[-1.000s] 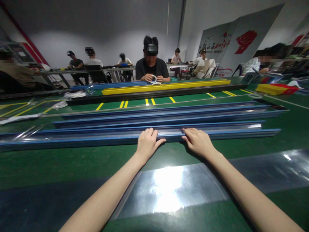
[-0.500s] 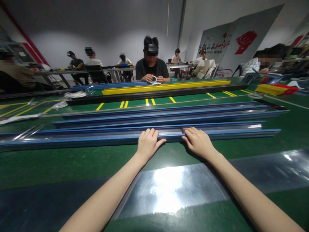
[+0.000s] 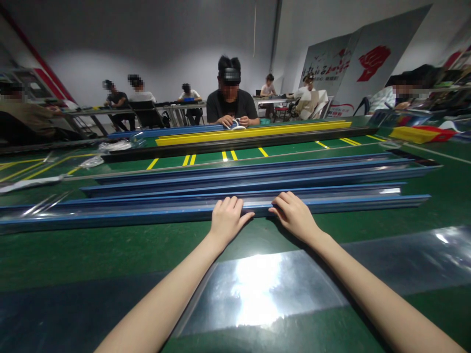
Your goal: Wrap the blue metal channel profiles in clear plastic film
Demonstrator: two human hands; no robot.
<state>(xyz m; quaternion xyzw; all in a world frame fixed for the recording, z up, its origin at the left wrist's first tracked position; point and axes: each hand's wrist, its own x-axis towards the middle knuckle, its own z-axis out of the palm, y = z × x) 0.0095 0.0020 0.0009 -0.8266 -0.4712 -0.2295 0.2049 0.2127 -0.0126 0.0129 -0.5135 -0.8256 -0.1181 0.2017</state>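
A long blue channel strip (image 3: 176, 214) with raised edges and a shiny clear inside lies across the green table in front of me. My left hand (image 3: 227, 220) is closed over its near edge, fingertips inside the channel and thumb stretched right along the outer face. A short way to the right, my right hand (image 3: 294, 215) grips the same edge, with fingers bent over the top and thumb on the near side. Under my forearms a wide, flat, glossy clear strip (image 3: 257, 289) runs across the table.
Two more blue channels (image 3: 184, 185) lie just behind. Farther back are a black strip (image 3: 235, 144) and a yellow strip (image 3: 257, 132). Opposite sits a person (image 3: 231, 105) handling a white ring (image 3: 237, 125). Yellow and red trays (image 3: 415, 134) stand at the right.
My right hand has slid left along the channel's edge, closer to my left hand, which has stayed nearly still. Across the table, the person's white ring has tipped lower.
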